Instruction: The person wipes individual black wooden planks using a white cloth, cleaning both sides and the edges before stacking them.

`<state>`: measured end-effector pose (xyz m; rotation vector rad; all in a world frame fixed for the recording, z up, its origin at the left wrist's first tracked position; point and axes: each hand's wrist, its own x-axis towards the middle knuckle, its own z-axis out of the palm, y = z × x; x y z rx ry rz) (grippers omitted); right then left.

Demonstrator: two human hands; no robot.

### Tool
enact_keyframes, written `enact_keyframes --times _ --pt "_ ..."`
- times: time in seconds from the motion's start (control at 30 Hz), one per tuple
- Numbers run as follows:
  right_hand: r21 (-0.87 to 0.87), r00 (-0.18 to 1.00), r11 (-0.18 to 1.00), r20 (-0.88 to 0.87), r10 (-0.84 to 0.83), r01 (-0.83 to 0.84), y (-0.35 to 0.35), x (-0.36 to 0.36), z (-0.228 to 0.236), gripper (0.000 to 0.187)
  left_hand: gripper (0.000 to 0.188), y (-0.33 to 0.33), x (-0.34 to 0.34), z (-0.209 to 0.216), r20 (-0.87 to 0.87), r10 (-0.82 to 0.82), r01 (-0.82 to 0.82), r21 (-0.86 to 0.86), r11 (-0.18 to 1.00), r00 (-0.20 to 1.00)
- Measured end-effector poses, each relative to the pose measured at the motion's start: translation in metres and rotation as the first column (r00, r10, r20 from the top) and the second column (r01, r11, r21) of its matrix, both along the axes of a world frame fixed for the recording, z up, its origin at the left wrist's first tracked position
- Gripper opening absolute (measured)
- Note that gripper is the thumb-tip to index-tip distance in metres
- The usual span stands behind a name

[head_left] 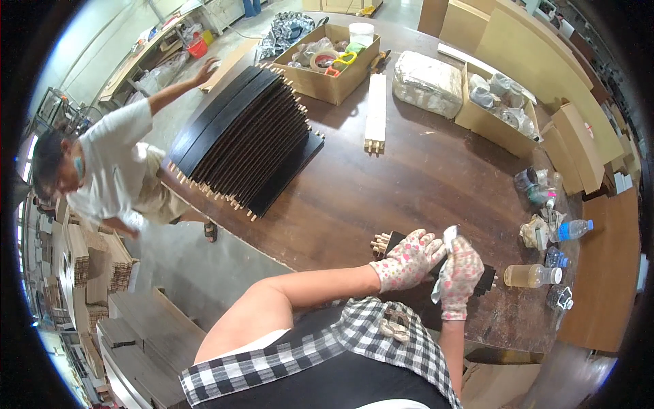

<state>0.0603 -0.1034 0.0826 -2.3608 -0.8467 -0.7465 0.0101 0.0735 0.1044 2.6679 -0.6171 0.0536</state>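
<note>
Both my hands wear white gloves with a pink and red pattern. My left hand (411,260) lies with fingers stretched out over a small stack of black wooden slats (486,280) near the table's front edge. Pale dowel pins stick out of the slats' ends. My right hand (461,276) is closed around a white cloth (450,236) above the same slats. The hands cover most of this stack. Farther left stands a large leaning stack of black slats (238,140), with dowels along both ends.
On the brown table (334,198) are a white slat (375,112), a cardboard box with tape and scissors (338,85), a wrapped bundle (428,83) and another box (497,133). Bottles (533,275) stand at the right. A person (116,160) is beyond the left edge.
</note>
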Motion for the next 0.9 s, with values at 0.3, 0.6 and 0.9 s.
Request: enact_keyframes --times 0.3,0.6,0.9 --pt "0.271 0.844 0.821 -0.362 -0.396 0.502 -0.179 0.012 -0.040 0.031 0.066 0.013 0.012 0.018 -0.143 -0.012 0.011 -0.003 1.000 0.990" --pt "0.680 0.901 0.612 -0.411 -0.140 0.405 -0.100 -0.005 0.025 0.029 0.033 0.011 0.011 0.022 0.145 0.049 -0.073 0.169 0.983 0.988" --pt "0.032 0.958 0.960 -0.080 -0.275 0.278 -0.007 0.001 -0.039 0.039 0.019 0.007 0.010 0.018 0.119 0.084 -0.092 0.065 0.994 0.989"
